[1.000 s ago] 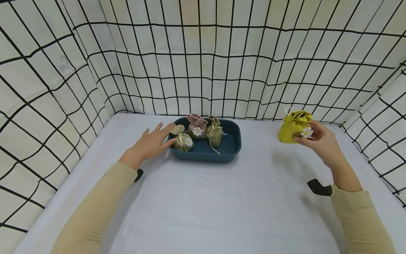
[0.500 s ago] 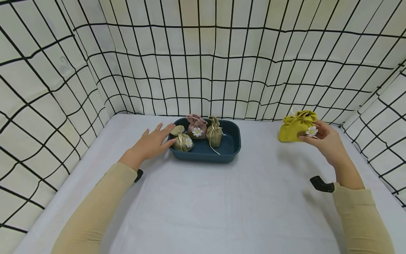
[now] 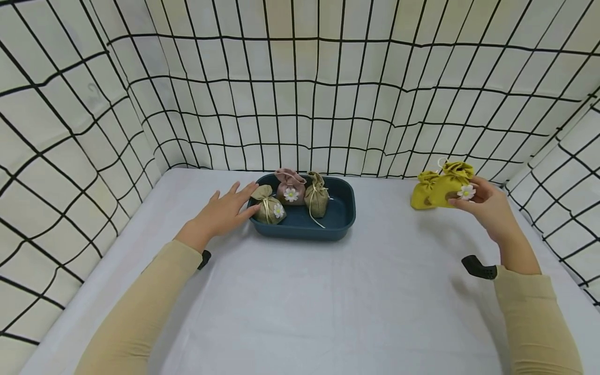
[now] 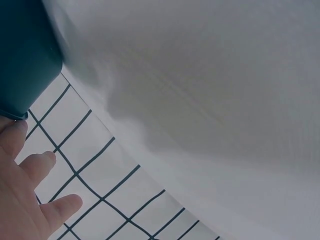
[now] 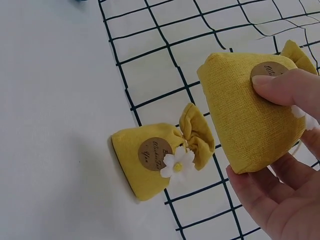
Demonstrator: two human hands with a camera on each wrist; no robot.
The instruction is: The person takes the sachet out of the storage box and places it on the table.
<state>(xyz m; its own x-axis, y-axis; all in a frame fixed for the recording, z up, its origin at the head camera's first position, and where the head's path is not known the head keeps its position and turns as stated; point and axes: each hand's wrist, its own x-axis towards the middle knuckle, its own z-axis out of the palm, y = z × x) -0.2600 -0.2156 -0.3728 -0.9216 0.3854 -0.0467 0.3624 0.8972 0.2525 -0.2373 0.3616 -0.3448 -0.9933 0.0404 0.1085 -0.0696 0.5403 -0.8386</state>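
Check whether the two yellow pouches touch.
Apart. The right wrist view shows gridded backdrop between the held pouch and the tabletop pouch, though they overlap in the head view.

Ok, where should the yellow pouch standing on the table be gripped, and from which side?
Probably pinch the standing pouch at its gathered neck, from above and slightly left: it stands upright, the neck narrower than its body. In the head view, the held pouch in the right hand overlaps its right side. Best avoid the white flower beside the neck.
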